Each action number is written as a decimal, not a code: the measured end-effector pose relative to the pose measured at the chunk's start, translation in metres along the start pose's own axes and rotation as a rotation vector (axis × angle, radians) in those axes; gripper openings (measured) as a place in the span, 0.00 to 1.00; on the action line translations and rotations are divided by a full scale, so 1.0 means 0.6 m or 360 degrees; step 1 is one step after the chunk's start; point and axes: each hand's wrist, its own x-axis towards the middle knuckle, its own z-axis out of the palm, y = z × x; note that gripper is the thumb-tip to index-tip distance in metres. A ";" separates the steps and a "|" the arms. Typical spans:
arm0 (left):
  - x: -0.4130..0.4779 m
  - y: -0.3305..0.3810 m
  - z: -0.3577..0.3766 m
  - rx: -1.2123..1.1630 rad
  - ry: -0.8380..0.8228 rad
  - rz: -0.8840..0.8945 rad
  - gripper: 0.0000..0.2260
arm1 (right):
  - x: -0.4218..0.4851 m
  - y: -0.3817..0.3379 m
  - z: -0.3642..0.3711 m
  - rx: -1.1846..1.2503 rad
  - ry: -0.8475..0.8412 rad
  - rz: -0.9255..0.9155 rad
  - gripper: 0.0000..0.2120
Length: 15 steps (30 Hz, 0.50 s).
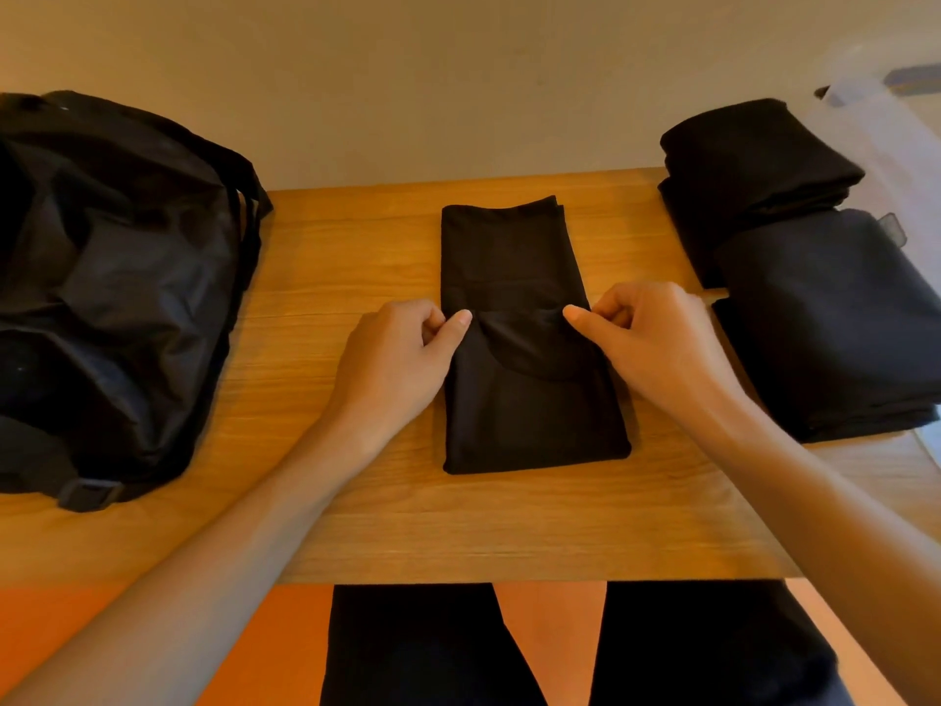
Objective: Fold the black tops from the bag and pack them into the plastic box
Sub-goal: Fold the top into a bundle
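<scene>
Black top (529,400): where does it lie?
— At the middle of the table (356,527), folded into a long strip, between a black bag (112,277) on the left and a stack of folded black tops (814,308) on the right.
— And the hands?
— The left hand (402,349) pinches its left edge, the right hand (646,338) pinches its right edge, both halfway along.

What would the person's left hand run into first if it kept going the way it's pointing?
The black top: the left hand pinches its left edge and points away and rightward across it. Beyond lies bare table, then probably the folded stack, though depth is unclear.
</scene>
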 end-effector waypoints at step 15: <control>-0.135 0.007 -0.025 -0.0592 -0.0339 -0.0517 0.08 | -0.123 0.012 -0.028 0.0114 -0.0279 0.0092 0.14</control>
